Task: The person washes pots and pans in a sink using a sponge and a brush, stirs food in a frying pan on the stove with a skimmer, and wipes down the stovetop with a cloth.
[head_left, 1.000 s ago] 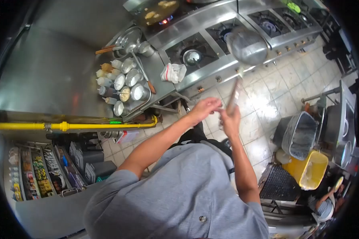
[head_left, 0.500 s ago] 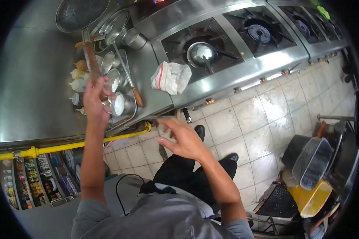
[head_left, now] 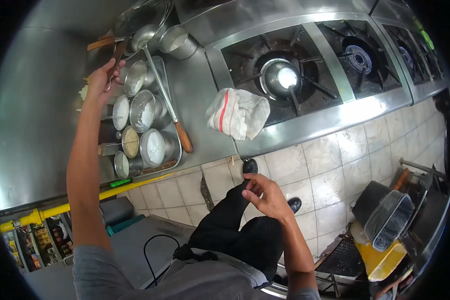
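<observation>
My left hand (head_left: 102, 82) is closed around a brown wooden handle (head_left: 117, 55) at the back of the steel counter. The head it belongs to is hard to make out among the stacked round metalware (head_left: 146, 20). Beside that hand, steel cups of white powder (head_left: 145, 114) stand on a metal tray (head_left: 179, 156). A long metal utensil with a wooden grip (head_left: 183, 137) lies across the tray. My right hand (head_left: 266, 197) hangs over my legs, empty, with its fingers loosely curled and apart from the thumb.
A folded cloth with a red stripe (head_left: 235, 114) lies at the counter's edge by the stove. A round metal vessel (head_left: 280, 79) sits on the nearest burner. A yellow pipe (head_left: 60, 210) runs below the counter. Bins (head_left: 385, 215) stand on the right.
My left hand has moved back and left with the wooden handle; the round dark head seen earlier is no longer distinct. My right hand has dropped towards my legs. The view has shifted.
</observation>
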Action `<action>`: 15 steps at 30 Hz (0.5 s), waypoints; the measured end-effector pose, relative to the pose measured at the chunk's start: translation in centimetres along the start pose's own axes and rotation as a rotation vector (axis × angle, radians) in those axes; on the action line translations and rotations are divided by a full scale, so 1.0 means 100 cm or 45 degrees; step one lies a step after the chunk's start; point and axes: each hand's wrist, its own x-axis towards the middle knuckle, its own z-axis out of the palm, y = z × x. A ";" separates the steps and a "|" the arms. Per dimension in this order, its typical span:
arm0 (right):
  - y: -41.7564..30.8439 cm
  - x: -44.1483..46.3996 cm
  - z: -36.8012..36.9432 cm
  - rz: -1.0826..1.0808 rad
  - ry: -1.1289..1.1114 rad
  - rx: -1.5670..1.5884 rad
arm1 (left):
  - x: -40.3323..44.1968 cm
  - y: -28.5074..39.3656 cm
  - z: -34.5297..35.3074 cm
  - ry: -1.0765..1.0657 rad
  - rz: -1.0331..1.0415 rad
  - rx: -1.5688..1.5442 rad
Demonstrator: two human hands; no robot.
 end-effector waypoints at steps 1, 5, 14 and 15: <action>-0.001 0.006 0.001 0.007 -0.003 0.003 | 0.000 0.002 -0.002 0.001 -0.008 0.002; -0.014 0.026 0.001 -0.022 0.050 0.027 | -0.014 0.003 -0.013 0.062 0.032 0.237; -0.055 0.098 -0.004 -0.391 0.644 -0.651 | -0.170 -0.090 0.127 -0.154 0.767 0.675; -0.057 0.108 -0.001 -0.395 0.636 -0.665 | -0.175 -0.099 0.153 -0.263 0.857 0.734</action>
